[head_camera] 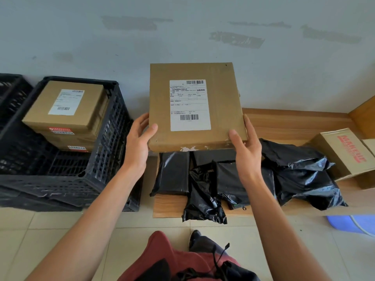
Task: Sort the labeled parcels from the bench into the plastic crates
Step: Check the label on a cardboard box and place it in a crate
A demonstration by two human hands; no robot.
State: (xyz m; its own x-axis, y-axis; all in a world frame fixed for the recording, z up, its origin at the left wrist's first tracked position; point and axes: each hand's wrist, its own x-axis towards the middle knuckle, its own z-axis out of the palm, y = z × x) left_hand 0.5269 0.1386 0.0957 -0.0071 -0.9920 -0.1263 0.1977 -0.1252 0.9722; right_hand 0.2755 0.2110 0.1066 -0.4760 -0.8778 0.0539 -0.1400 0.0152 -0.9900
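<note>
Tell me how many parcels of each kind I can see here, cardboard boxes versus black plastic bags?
Cardboard boxes: 5 – one held, three stacked in the black crate, one with red print on the bench
Black plastic bag parcels on the bench: about 5; they overlap, so the count is uncertain
Total: about 10

Head-worn view, forward-down, near the bench (294,126)

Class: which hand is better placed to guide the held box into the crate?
Probably left. The left hand grips the box on the side nearest the crate; the right hand is farther away.
</note>
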